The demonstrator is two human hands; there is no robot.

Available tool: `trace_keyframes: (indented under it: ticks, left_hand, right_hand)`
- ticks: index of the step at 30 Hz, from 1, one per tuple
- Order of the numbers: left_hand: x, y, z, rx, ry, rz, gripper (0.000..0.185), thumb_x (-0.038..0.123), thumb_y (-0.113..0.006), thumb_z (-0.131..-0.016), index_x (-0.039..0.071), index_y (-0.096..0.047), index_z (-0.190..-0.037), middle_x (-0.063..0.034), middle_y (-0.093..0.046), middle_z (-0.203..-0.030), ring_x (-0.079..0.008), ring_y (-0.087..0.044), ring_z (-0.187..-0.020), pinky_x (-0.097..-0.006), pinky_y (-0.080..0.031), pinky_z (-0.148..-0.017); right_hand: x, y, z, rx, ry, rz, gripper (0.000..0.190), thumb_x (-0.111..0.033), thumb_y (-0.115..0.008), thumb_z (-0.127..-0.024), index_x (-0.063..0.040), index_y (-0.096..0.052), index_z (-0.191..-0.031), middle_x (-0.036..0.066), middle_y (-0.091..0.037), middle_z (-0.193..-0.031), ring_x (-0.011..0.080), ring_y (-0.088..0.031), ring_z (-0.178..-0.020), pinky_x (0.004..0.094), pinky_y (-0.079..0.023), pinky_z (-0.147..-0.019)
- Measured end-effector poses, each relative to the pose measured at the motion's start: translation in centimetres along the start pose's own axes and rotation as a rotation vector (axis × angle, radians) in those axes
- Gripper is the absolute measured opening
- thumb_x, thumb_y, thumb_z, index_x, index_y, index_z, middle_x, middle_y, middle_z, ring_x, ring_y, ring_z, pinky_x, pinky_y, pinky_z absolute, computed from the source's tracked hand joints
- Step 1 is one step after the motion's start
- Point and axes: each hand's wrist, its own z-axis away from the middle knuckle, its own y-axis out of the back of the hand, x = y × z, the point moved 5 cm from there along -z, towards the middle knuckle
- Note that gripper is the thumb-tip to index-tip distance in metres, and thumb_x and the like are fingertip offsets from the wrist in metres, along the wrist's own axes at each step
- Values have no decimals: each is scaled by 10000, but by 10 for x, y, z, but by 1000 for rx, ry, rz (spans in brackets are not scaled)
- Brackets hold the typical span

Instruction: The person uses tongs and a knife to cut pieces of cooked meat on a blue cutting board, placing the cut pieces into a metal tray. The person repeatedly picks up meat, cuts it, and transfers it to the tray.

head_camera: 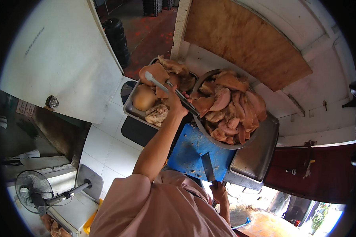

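Observation:
My left hand (176,102) holds metal tongs (158,80) with dark handles over a rectangular metal tray (128,113). The tips of the tongs lie over a slab of cooked meat with skin (154,72); I cannot tell whether they pinch it. A round, pale brown piece (144,97) and a lumpy chunk of meat (156,115) share that tray. Low in front of my body, my right hand (220,194) grips a cleaver (207,166), its blade over a blue cutting board (185,148) strewn with scraps. Beyond the board, a round metal basin (202,131) is heaped with cooked meat pieces (237,109).
A second metal tray (252,161) sits partly under the basin's right side. A white door (65,59) stands at left, above a fan (34,191). A plywood panel (240,38) covers part of the back wall. Dark red cloth (323,171) hangs at right.

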Motion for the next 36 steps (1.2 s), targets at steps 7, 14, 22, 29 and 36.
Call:
trace_keyframes:
  ticks: [7, 14, 22, 29, 36]
  left_hand:
    - [65, -72, -19, -47, 25, 76, 499, 522, -564, -1007, 66, -496, -1199, -132, -507, -980, -254, -531, -875, -430, -493, -771]
    - [93, 20, -84, 77, 96, 32, 407, 474, -526, -1067, 70, -522, -1014, -66, -497, -827, -203, -493, -697, -413, -467, -617]
    - [98, 106, -62, 113, -74, -366, 435, 422, -510, -1116, 120, -471, -805, 5, -416, -669, -131, -380, -517, -311, -347, -458]
    - [89, 82, -22, 162, -15, -511, 404, 440, -597, -1049, 116, -498, -829, -12, -446, -666, -153, -432, -523, -331, -381, -466]
    - [100, 81, -31, 218, -106, -857, 350, 369, -614, -1039, 42, -527, -947, -47, -501, -675, -196, -501, -507, -380, -424, -441]
  right_hand:
    - [-8, 7, 5, 6, 34, 23, 367, -356, -747, -922, -25, -654, -1051, 173, -725, -788, 307, -734, -707, 460, -566, -665]
    - [-25, 19, 2, -44, 35, 14, 356, -338, -747, -935, -31, -660, -1092, 170, -718, -771, 298, -741, -700, 448, -563, -643]
    - [-30, 22, 5, -116, -63, -58, 368, -340, -744, -943, -33, -659, -1128, 142, -705, -740, 268, -711, -639, 434, -559, -622]
    - [-39, 25, 2, -142, -46, -125, 266, -262, -701, -984, -27, -642, -1093, 73, -639, -629, 163, -613, -466, 366, -478, -435]
    - [-46, 25, -1, -152, -90, -173, 261, -261, -712, -970, -24, -624, -1034, 64, -643, -651, 172, -615, -497, 372, -498, -476]
